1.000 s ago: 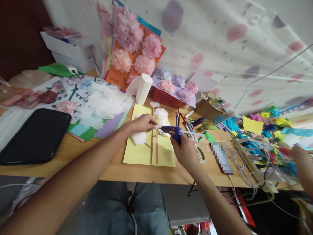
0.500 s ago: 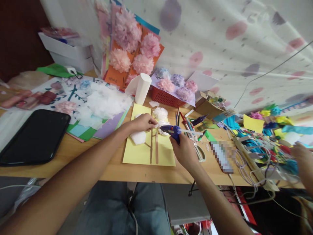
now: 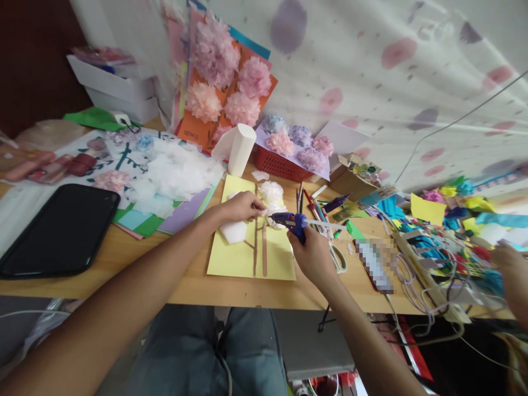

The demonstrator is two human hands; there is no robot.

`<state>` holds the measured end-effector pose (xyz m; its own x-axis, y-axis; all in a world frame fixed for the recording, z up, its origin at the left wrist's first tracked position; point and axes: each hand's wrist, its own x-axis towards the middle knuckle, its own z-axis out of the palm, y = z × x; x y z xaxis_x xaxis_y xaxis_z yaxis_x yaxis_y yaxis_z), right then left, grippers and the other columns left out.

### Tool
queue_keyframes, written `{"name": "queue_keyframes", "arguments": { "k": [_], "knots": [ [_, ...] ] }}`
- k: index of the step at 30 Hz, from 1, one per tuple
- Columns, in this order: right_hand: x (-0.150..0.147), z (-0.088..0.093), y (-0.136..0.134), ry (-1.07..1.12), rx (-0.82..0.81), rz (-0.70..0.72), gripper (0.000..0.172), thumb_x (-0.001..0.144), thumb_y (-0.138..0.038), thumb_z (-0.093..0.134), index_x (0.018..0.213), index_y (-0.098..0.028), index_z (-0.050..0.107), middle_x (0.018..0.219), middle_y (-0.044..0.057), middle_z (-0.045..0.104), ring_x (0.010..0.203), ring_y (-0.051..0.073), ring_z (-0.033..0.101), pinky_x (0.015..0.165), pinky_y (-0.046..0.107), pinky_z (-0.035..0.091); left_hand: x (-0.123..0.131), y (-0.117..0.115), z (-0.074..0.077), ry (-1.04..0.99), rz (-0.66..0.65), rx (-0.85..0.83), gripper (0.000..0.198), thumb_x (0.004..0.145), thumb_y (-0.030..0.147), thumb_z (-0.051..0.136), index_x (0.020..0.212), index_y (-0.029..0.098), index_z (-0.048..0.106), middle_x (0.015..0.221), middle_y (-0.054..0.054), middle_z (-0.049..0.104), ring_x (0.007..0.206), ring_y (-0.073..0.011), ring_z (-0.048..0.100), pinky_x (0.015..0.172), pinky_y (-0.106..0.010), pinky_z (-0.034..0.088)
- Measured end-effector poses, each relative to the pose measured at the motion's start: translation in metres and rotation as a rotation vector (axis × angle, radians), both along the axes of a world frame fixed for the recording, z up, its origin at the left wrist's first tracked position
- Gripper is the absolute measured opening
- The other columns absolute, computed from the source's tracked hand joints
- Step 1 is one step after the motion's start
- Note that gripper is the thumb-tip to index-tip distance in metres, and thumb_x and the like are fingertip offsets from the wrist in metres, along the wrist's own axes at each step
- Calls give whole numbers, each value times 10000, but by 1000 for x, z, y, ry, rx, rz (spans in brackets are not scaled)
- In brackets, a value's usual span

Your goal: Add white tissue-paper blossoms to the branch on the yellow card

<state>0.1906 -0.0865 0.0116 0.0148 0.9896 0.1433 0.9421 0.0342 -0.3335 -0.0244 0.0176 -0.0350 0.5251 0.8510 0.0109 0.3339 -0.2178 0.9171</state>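
Observation:
My right hand [image 3: 311, 253] is wrapped round a blue hot glue gun [image 3: 293, 221], a pale glue stick poking out of its back. The nozzle points left, close to the fingertips of my left hand [image 3: 244, 207], which pinch a small piece of white tissue paper [image 3: 264, 212]. Both hands are over a yellow sheet of paper [image 3: 235, 258]. On that sheet lie ruffled white tissue flowers [image 3: 271, 191], a white paper piece [image 3: 234, 232] partly under my left hand, a drawn brown stem [image 3: 255, 250] and a flat brown stick [image 3: 264, 258].
A black tablet-like slab [image 3: 60, 231] and loose white tissue [image 3: 173, 170] lie on the left. Behind stand a white roll [image 3: 242, 148] and a red basket [image 3: 280, 164] with paper flowers. Scissors [image 3: 340, 258], pens and cables [image 3: 406, 280] are right. Another person's hand [image 3: 509, 269] reaches in there.
Almost nothing differs. The glue gun and my right hand have shifted very slightly to the right; my left hand keeps its place and pinch.

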Motion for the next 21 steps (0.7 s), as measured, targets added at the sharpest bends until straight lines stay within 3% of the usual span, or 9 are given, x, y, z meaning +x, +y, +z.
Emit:
{"name": "queue_keyframes", "arguments": {
  "k": [6,10,21],
  "knots": [
    [4,2,-2,67,80,20,211,883,-309,519,951,-203,688,817,93,712,771,266,649,648,321,421,0,-1,2,-6,-7,-4,251,819,217,632,968,92,790,663,-41,652,556,-115,518,549,-239,384],
    [1,-1,-3,85,21,29,228,873,-301,533,993,-198,698,779,81,706,735,262,650,652,324,425,0,-1,2,2,-5,16,234,811,231,633,919,93,788,661,-42,649,553,-115,510,540,-237,375],
    [-1,-1,-1,63,50,30,215,864,-317,528,946,-209,694,750,80,691,716,264,641,645,329,427,0,0,1,13,-8,18,250,812,232,632,952,102,793,650,-34,653,552,-120,514,550,-242,383]
  ]
}}
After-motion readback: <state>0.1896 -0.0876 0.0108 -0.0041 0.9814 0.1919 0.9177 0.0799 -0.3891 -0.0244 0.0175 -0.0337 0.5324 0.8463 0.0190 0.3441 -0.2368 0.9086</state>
